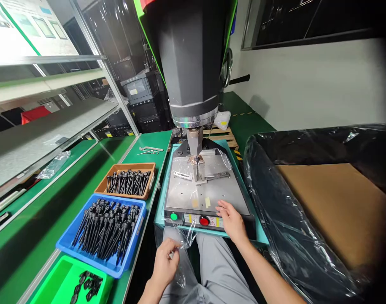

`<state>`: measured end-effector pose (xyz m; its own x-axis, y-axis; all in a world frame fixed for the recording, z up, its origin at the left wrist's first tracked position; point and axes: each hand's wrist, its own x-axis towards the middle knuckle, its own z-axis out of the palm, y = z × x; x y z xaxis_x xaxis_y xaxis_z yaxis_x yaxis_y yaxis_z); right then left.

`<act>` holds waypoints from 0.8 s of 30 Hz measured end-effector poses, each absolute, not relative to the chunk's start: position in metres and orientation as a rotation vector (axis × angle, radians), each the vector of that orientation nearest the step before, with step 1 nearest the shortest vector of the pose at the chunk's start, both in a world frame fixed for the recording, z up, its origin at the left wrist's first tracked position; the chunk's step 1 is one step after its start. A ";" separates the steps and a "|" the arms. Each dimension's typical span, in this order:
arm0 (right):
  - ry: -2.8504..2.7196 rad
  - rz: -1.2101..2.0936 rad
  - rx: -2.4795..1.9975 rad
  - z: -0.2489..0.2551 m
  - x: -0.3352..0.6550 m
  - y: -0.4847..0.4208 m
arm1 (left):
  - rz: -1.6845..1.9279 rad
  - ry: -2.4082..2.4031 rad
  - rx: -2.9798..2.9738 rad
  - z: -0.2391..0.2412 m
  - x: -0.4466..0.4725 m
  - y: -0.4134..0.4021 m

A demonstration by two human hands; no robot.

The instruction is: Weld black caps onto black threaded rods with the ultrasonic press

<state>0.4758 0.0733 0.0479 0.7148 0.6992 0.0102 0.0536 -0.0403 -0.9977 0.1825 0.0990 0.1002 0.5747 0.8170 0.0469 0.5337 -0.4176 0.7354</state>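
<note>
My left hand (166, 261) is below the front edge of the press machine, its fingers curled and pressed together at a clear plastic film (190, 237) that hangs from the machine's front. My right hand (231, 219) hovers at the front right of the metal work plate (176, 198), fingers stretched out and holding nothing. Just left of it on the front panel are a red button (204, 221) and, farther left, a green button (174, 216). A small metal fixture (198, 169) stands on the plate under the press head (194, 84). Whether a part sits in the fixture is hard to tell.
On the green bench at left stand an orange tray (99, 188) and a blue tray (61, 240) of black stemmed parts, plus a green bin (49, 280) with small black pieces. Metal tools (151, 148) lie behind them. At right, a black plastic-lined container (284, 236) holds brown cardboard (332, 202).
</note>
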 end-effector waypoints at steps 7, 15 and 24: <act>-0.534 0.796 -1.410 0.079 0.490 0.148 | 0.625 0.945 1.893 0.140 0.166 0.090; -0.552 0.645 -1.291 0.109 0.502 0.197 | 0.711 0.837 1.781 0.140 0.147 0.095; -0.688 0.431 -1.188 0.154 0.533 0.220 | 0.736 0.723 1.816 0.138 0.149 0.094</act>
